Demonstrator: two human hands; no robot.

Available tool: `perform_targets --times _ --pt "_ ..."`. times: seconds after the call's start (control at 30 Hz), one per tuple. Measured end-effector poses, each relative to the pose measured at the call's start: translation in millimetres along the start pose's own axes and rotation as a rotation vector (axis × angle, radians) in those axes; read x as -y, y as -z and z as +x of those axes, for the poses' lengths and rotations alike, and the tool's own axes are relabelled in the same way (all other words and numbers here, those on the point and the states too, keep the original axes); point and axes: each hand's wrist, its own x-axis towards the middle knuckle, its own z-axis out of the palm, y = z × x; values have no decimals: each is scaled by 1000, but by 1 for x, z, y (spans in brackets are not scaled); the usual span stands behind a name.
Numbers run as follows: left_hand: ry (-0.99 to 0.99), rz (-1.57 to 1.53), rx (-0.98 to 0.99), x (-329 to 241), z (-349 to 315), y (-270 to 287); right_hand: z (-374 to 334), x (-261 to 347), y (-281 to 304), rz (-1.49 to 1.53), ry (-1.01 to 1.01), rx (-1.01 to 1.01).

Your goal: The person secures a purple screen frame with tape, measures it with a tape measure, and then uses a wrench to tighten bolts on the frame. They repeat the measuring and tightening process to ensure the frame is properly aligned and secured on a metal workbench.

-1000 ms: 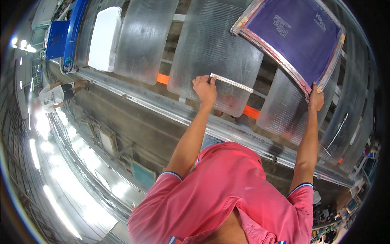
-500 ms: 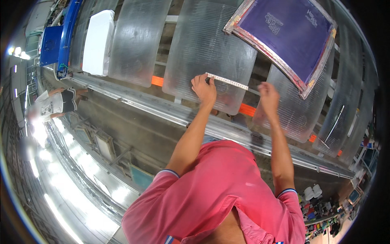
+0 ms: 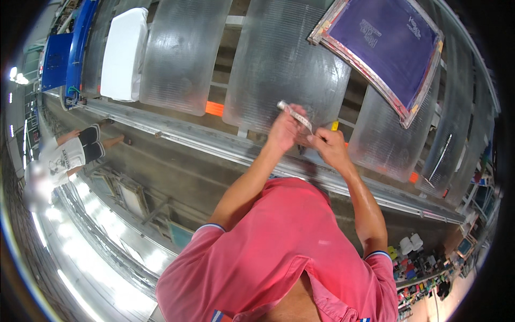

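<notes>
A white measuring tape [image 3: 301, 118] with dark markings runs slantwise between my two hands, curving down at its right end. My left hand [image 3: 284, 130] is closed around it, with the tape's upper end sticking out past the fingers. Close beside it, my right hand [image 3: 331, 146] is closed too, its thumb and fingers at the tape's lower end. A small yellow piece [image 3: 335, 125] shows just above the right knuckles; its kind I cannot make out. Both hands are over the near edge of a clear ribbed plastic panel [image 3: 284, 59].
A screen-printing frame [image 3: 383, 48] with purple mesh lies at the upper right across the panels. A white padded block [image 3: 124, 56] rests at the left. A metal rail [image 3: 177, 137] runs along the near side. Another person [image 3: 72, 150] is at the far left.
My right hand has moved left, beside my left hand. The tape, stretched out straight to the right before, is now shorter in view and slants down between both hands.
</notes>
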Motion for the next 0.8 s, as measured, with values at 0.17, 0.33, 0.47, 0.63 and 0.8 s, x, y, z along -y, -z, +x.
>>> perform_targets --times 0.17,0.33,0.47,0.63,0.8 --pt "-22 389 -159 -67 -19 -34 -5 -44 5 137 -212 -190" --pt "-275 1147 -257 -99 7 -20 52 -61 2 -54 -249 -292" --pt "-408 1490 -392 -112 24 -31 77 -57 -8 -185 -401 -293" --pt "-475 1817 -406 -116 29 -34 81 -70 -19 -254 -438 -319" --pt "-403 1802 -427 -118 28 -35 79 -74 -18 -241 -430 -346"
